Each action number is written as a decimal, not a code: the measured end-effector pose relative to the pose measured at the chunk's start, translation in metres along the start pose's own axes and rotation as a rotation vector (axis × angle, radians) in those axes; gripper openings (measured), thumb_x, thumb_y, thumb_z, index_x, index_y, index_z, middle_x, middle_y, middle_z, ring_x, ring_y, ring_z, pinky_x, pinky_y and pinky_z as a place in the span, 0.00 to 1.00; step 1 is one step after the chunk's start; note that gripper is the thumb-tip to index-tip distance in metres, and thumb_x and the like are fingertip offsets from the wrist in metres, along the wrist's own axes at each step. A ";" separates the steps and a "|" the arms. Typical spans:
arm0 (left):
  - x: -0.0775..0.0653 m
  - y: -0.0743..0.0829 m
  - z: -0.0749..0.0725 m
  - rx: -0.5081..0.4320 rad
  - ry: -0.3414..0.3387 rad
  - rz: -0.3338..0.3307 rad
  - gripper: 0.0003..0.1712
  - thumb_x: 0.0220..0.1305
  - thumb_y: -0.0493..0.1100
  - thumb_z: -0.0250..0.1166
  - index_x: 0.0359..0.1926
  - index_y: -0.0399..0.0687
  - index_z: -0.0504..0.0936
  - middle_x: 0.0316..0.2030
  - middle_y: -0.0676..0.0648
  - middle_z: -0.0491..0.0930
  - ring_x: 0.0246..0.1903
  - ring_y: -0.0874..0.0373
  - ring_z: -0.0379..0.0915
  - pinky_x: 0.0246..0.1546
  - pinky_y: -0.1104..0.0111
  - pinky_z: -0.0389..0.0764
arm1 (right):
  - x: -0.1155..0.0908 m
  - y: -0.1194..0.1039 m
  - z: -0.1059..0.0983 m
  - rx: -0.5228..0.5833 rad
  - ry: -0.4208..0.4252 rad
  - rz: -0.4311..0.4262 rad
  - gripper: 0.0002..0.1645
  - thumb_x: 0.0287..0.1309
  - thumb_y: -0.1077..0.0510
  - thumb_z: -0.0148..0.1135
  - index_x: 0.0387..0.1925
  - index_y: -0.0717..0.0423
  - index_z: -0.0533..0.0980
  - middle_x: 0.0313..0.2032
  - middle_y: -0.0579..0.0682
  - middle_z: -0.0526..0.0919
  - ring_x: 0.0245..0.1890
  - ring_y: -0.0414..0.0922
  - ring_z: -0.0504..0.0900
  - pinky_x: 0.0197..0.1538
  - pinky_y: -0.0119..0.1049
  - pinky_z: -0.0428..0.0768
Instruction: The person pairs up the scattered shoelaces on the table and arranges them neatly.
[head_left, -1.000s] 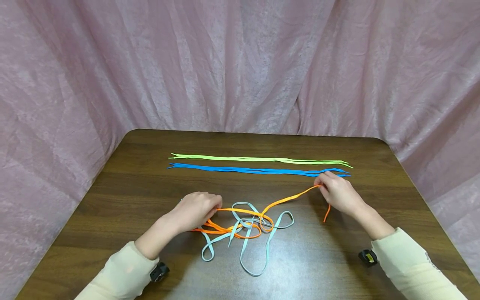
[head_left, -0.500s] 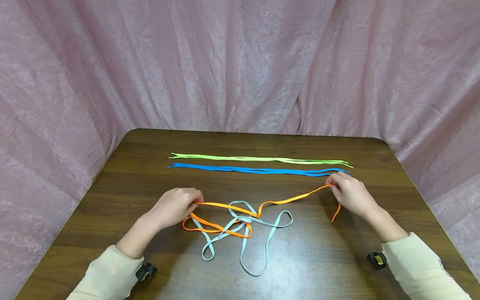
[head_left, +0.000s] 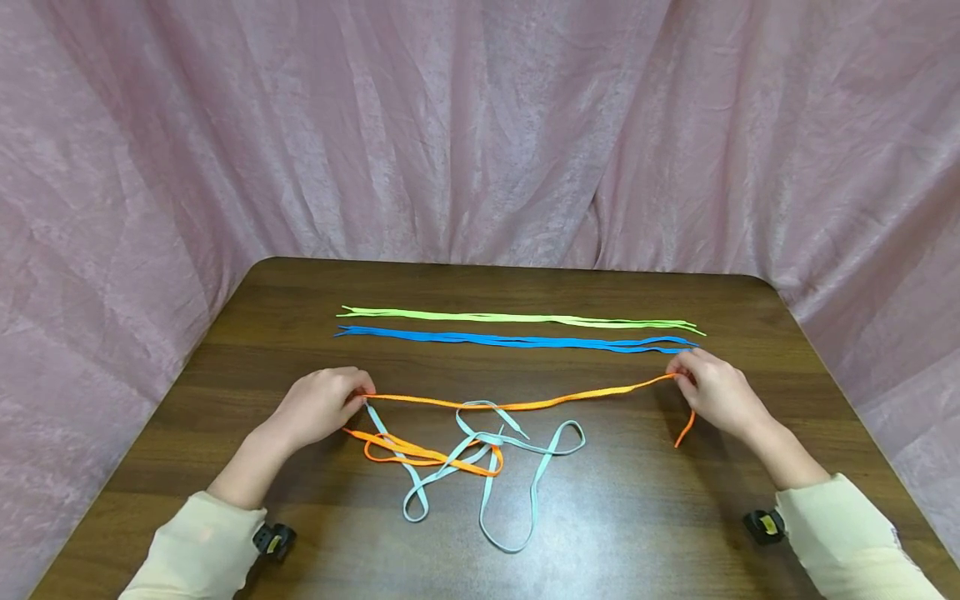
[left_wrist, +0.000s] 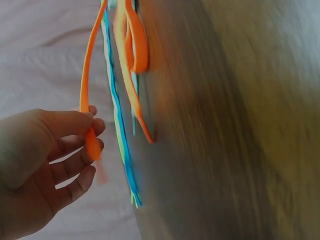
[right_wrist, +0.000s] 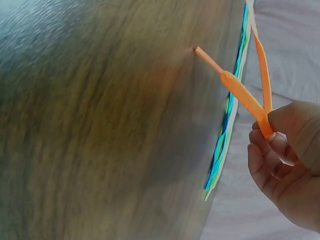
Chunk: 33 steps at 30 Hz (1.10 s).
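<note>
Fingers (left_wrist: pixel 70 167) and thumb of the left hand (head_left: pixel 322 402) pinch an orange lace (head_left: pixel 540 405) close to one end; the right hand (head_left: pixel 716 392) pinches it near the other, the tip hanging past. The lace spans the space between the hands, sagging slightly. Nearer the person, a looped orange lace (head_left: pixel 426 455) lies tangled with a pale blue lace (head_left: pixel 535 500) on the bench (head_left: pixel 637 517); beyond run blue laces (head_left: pixel 480 338) and green laces (head_left: pixel 525 318)

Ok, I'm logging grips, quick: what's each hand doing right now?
Left hand: pinching an orange lace.
Right hand: pinching the same orange lace near its tip.
</note>
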<state>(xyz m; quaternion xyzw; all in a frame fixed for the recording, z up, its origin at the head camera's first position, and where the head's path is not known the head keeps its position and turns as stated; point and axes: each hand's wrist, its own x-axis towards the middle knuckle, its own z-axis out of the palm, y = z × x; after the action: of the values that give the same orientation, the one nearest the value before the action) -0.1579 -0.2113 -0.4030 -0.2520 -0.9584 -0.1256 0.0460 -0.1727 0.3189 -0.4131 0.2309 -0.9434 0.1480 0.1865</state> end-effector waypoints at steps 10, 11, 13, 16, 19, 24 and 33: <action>-0.002 -0.026 -0.005 0.020 0.020 -0.073 0.05 0.52 0.37 0.67 0.29 0.51 0.80 0.25 0.55 0.77 0.21 0.61 0.66 0.21 0.66 0.69 | -0.005 0.005 0.002 0.018 -0.014 0.003 0.12 0.42 0.71 0.64 0.28 0.53 0.75 0.27 0.44 0.76 0.22 0.38 0.68 0.24 0.35 0.68; -0.002 -0.028 -0.006 0.019 0.024 -0.079 0.05 0.52 0.36 0.67 0.29 0.51 0.80 0.26 0.55 0.77 0.20 0.61 0.66 0.21 0.65 0.69 | -0.005 0.006 0.002 0.016 -0.015 0.003 0.12 0.43 0.71 0.63 0.28 0.53 0.75 0.27 0.44 0.76 0.23 0.38 0.69 0.24 0.35 0.68; -0.003 -0.032 -0.007 0.021 0.032 -0.092 0.05 0.53 0.36 0.66 0.29 0.52 0.80 0.26 0.54 0.78 0.20 0.61 0.66 0.20 0.65 0.69 | -0.006 0.007 0.003 0.013 -0.014 0.003 0.12 0.43 0.71 0.63 0.28 0.53 0.75 0.28 0.44 0.77 0.23 0.38 0.69 0.24 0.36 0.69; -0.004 -0.037 -0.008 0.022 0.044 -0.112 0.04 0.53 0.37 0.66 0.29 0.51 0.80 0.26 0.54 0.78 0.20 0.60 0.66 0.20 0.64 0.68 | -0.006 0.008 0.002 0.008 -0.014 0.002 0.12 0.43 0.71 0.63 0.29 0.53 0.75 0.28 0.44 0.77 0.22 0.37 0.68 0.24 0.36 0.68; -0.005 -0.042 -0.009 0.023 0.055 -0.125 0.04 0.53 0.37 0.66 0.28 0.52 0.80 0.25 0.55 0.77 0.20 0.60 0.66 0.21 0.64 0.68 | -0.007 0.009 0.001 0.005 -0.007 -0.005 0.12 0.43 0.71 0.63 0.29 0.53 0.75 0.28 0.43 0.77 0.21 0.37 0.68 0.24 0.35 0.68; -0.008 -0.050 -0.008 0.025 0.058 -0.151 0.04 0.53 0.38 0.66 0.28 0.52 0.81 0.23 0.56 0.75 0.21 0.60 0.66 0.20 0.64 0.67 | -0.008 0.012 -0.001 0.007 -0.008 -0.013 0.13 0.42 0.71 0.63 0.29 0.53 0.75 0.28 0.45 0.77 0.21 0.39 0.69 0.25 0.37 0.69; -0.010 -0.062 -0.010 0.027 0.062 -0.196 0.02 0.53 0.39 0.66 0.30 0.50 0.81 0.25 0.54 0.77 0.21 0.58 0.68 0.21 0.62 0.68 | -0.014 0.020 -0.001 -0.010 -0.004 -0.007 0.12 0.41 0.70 0.63 0.29 0.52 0.76 0.27 0.44 0.78 0.22 0.39 0.71 0.26 0.39 0.71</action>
<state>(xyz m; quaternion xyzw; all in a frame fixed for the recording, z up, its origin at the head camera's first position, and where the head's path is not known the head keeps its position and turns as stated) -0.1792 -0.2709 -0.4089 -0.1525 -0.9782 -0.1245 0.0665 -0.1707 0.3412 -0.4217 0.2334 -0.9437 0.1423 0.1861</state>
